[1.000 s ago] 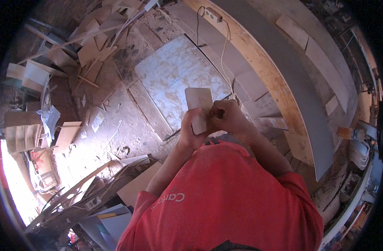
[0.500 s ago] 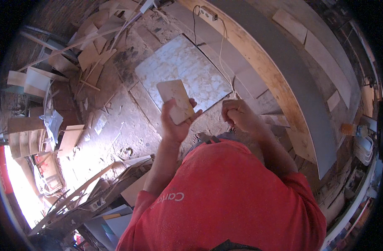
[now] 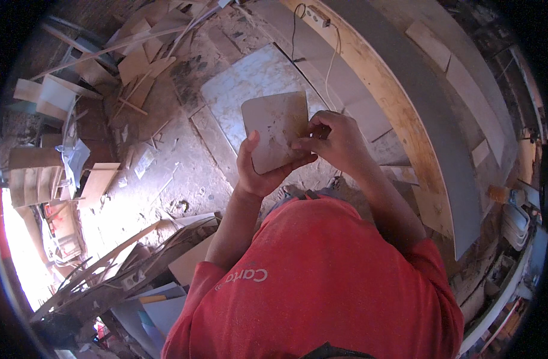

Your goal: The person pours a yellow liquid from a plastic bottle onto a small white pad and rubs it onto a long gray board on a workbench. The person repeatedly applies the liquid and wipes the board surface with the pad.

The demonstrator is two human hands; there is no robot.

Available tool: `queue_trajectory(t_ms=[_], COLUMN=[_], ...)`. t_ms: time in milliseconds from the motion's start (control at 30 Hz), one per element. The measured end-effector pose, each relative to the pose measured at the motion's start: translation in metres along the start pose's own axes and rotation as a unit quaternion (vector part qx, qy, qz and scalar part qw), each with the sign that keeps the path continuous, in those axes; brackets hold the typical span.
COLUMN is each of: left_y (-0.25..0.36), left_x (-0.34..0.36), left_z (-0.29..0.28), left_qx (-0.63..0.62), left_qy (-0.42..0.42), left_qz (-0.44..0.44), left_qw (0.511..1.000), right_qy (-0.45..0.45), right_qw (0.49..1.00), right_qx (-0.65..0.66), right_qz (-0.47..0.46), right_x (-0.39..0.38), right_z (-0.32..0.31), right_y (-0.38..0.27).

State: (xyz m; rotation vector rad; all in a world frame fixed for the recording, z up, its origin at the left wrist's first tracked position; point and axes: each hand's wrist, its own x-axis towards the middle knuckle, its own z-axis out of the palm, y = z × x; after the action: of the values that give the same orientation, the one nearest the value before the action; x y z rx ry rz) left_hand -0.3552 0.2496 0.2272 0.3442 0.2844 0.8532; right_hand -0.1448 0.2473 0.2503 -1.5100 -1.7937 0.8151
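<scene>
A flat grey-beige piece with rounded corners (image 3: pixel 277 128) is raised in front of me, its surface specked with dark marks. I cannot tell whether it is a board or a worn booklet. My left hand (image 3: pixel 259 173) grips it from below, thumb on its left edge and fingers under its lower edge. At its right edge, my right hand (image 3: pixel 333 140) has thumb and fingertips closed on the piece. Below and beyond it, a pale marbled panel (image 3: pixel 232 78) lies on the floor, partly hidden by the piece.
On the right runs a long wooden-edged grey bench (image 3: pixel 399 90), with a power socket strip (image 3: pixel 317 16) and cord (image 3: pixel 332 72) at its far end. Board offcuts (image 3: pixel 142 66) pile up at the far left. Scrap wood (image 3: pixel 118 263) lies near left, beside a bright opening (image 3: pixel 26 257).
My right hand has come left and up, from apart to closing on the piece's right edge. The piece has turned and now shows a broader face.
</scene>
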Motion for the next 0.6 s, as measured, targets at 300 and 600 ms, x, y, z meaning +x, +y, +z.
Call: queue_trajectory(t_ms=[300, 600], left_y=[-0.007, 0.002], left_x=[-0.020, -0.030], left_z=[-0.032, -0.025], left_qx=[0.063, 0.126], left_qy=[0.057, 0.064], left_qz=[-0.002, -0.067], left_qw=[0.996, 0.988], right_qy=[0.037, 0.028], right_qw=[0.985, 0.989], right_qx=[-0.163, -0.137], right_qz=[-0.053, -0.055], right_x=[-0.010, -0.020], right_z=[0.035, 0.054], right_y=[0.000, -0.003])
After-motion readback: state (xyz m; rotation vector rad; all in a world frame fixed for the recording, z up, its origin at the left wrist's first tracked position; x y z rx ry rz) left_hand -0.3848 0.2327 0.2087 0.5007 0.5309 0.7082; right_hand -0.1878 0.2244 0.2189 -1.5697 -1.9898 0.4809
